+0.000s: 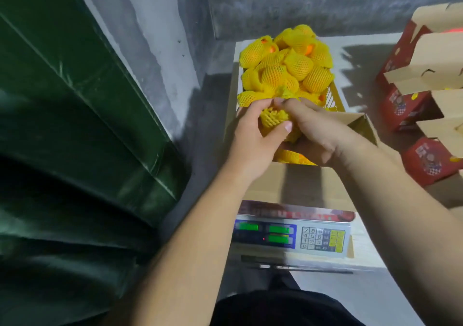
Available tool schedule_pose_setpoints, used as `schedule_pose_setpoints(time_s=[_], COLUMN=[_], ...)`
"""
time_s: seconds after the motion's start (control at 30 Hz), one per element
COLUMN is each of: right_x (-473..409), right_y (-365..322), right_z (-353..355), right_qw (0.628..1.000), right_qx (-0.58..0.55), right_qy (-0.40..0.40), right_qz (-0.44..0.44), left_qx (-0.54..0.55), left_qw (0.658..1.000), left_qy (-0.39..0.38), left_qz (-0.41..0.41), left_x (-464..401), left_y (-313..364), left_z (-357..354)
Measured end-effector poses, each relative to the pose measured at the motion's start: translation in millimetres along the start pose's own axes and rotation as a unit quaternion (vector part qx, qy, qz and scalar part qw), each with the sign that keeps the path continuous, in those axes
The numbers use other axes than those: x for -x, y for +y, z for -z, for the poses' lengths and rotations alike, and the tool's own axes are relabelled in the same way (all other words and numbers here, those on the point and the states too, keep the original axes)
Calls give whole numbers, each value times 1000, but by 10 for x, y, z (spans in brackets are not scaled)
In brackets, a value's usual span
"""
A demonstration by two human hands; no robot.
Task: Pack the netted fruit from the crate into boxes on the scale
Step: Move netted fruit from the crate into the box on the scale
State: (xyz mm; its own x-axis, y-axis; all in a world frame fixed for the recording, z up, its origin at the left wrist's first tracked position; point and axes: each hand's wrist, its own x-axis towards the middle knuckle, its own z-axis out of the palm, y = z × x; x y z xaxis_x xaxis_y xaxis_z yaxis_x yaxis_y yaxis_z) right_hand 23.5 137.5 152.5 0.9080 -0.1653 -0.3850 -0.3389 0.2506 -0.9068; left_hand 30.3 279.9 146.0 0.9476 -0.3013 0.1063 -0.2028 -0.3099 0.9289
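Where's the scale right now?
In the head view, the scale sits low and centre-right, under the open cardboard box, nearer the person than the fruit crate.

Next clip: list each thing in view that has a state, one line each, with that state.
left hand: gripping the netted fruit
right hand: gripping the same netted fruit
netted fruit: held between both hands above the box
crate: heaped with netted fruit
box on the scale: flaps open, some fruit inside
scale: on, green displays lit
red boxes: stacked at right, flaps open
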Motion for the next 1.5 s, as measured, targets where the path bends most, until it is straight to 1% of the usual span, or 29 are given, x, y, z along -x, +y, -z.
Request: schedule_pose_setpoints(time_s=[0.1,0.17,0.2,0.23,0.27,0.33,0.4,0.43,0.47,0.5,0.53,0.57,0.6,0.7,0.73,0.8,0.9,0.97,1.03,1.27,1.5], right_x=[195,327,385,422,438,445,413,396,376,364,349,340,348,437,483,564,635,654,661,658,685], right_y=[65,93,108,126,147,190,232,245,262,277,289,300,308,325,335,361,394,421,450,502,528], right_z=[-78,-58,-42,-19,13,91,217,295,371,442,499,540,567,607,589,488,212,26,-117,-292,-319], right_qw=[999,994,992,993,994,986,953,927,896,867,842,822,807,774,773,773,765,761,754,742,749], right_qx=[-19,-83,-98,-89,-60,33,155,236,325,409,477,524,553,584,581,575,578,582,585,600,593], right_qy=[-32,-64,-68,-58,-31,73,194,238,261,256,232,207,197,234,241,228,181,141,121,113,119], right_qz=[16,21,31,52,85,145,173,169,151,126,99,77,65,69,86,143,218,250,272,276,271], left_qx=[59,91,108,115,107,75,51,41,31,22,11,-1,-14,-60,-77,-108,-166,-198,-218,-229,-235], left_qw=[998,995,993,992,992,995,997,998,998,998,999,999,998,995,993,990,982,976,971,969,967], left_qy=[4,11,8,-2,-15,-36,-33,-29,-28,-30,-33,-38,-46,-76,-85,-95,-89,-84,-79,-62,-72], left_qz=[28,44,51,56,60,58,52,48,45,42,40,39,35,20,16,10,-22,-43,-52,-62,-73], left_x=[159,264,305,332,343,338,312,308,318,335,352,369,386,414,418,429,456,476,483,513,546], left_y=[3,2,4,9,19,46,48,39,26,9,-14,-40,-64,-109,-114,-108,-123,-132,-137,-156,-178], left_z=[115,154,158,161,166,196,249,278,299,314,315,313,307,279,273,266,285,310,343,495,499])
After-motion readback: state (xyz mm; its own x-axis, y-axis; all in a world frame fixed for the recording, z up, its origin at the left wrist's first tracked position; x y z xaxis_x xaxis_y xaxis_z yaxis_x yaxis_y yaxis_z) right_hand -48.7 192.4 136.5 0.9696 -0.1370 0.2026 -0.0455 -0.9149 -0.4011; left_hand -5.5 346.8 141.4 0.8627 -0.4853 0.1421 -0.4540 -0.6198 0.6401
